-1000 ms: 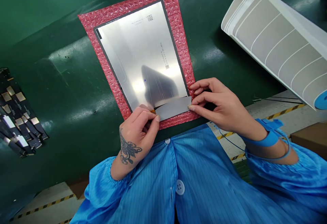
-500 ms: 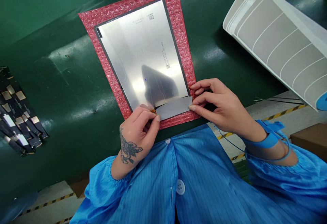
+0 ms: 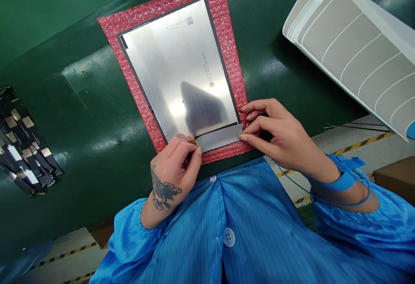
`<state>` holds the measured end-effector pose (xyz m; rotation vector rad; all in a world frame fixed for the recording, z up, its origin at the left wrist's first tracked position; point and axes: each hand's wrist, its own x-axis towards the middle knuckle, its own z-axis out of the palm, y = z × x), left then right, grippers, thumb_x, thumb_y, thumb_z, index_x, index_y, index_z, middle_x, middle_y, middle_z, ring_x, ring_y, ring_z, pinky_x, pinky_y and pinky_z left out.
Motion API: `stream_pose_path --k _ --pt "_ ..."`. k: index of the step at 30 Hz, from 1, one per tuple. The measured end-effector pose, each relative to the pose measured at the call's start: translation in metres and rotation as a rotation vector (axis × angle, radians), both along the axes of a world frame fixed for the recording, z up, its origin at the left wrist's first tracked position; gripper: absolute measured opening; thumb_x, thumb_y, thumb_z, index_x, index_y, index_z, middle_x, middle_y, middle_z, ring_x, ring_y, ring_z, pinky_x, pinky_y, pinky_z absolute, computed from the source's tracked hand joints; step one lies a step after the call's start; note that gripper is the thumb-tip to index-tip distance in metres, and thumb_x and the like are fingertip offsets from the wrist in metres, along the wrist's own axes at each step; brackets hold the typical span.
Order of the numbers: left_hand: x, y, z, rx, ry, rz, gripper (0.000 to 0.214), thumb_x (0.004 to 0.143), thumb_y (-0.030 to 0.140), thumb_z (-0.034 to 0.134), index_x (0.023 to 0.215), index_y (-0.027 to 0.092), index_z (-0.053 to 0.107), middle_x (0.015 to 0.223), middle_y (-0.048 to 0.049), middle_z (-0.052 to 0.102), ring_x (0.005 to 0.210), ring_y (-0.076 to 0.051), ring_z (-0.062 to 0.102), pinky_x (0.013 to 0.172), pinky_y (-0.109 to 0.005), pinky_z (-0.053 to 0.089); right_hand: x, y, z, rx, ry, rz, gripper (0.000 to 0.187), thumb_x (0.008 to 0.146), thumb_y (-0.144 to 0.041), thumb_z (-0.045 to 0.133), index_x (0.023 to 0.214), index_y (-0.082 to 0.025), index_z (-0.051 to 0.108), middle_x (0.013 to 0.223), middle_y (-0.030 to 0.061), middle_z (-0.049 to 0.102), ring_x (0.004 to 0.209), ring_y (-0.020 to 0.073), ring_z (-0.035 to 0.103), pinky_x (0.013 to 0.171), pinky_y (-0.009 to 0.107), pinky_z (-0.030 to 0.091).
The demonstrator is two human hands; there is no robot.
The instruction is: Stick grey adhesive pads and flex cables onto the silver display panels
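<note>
A silver display panel [image 3: 178, 63] lies face down on a red bubble-wrap sheet [image 3: 223, 20] on the green table. Across the panel's near edge lies a grey adhesive strip [image 3: 220, 136]. My left hand [image 3: 173, 167] pinches the strip's left end, fingers closed, beside a small orange flex tail. My right hand [image 3: 275, 130] pinches the strip's right end at the panel's corner. A blue wrist strap [image 3: 340, 176] with a cord is on my right wrist.
A stack of white backing sheets with grey strips [image 3: 353, 46] rests at the upper right. Several black flex cables with gold pads [image 3: 22, 145] lie at the left edge. The table's near edge runs just under my hands, with a floor with yellow-black tape [image 3: 356, 143] beyond.
The grey strip has tilted slightly and sits a little lower along the panel's near edge, exposing a thin dark line of the panel border. Both hands have barely moved.
</note>
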<state>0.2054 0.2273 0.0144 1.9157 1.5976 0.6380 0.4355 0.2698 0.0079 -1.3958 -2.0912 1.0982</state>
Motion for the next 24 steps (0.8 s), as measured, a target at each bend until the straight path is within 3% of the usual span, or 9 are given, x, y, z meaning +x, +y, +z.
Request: stream_pose_path --k 8,24 --pt "-0.0005 0.0013 0.0035 -0.118 -0.113 0.048 0.013 0.083 0.014 0.060 0.071 0.017 0.058 0.065 0.0040 0.054 0.050 -0.005 0.043 0.048 -0.019 0.035 0.0007 0.0004 0.0006 -0.006 -0.008 0.004 0.012 0.083 -0.019 0.059 0.071 -0.020 0.060 0.112 0.0090 0.058 0.092 0.0209 0.060 0.082 0.042 0.053" --pt "0.0000 0.0008 0.0014 -0.042 0.015 0.004 0.014 0.085 0.016 0.058 0.071 0.017 0.057 0.065 0.0035 0.054 0.052 -0.006 0.045 0.051 -0.019 0.036 0.0008 0.0006 -0.0011 0.046 -0.014 0.044 0.012 0.084 -0.018 0.057 0.073 -0.017 0.061 0.112 0.0105 0.057 0.092 0.0197 0.060 0.081 0.040 0.052"
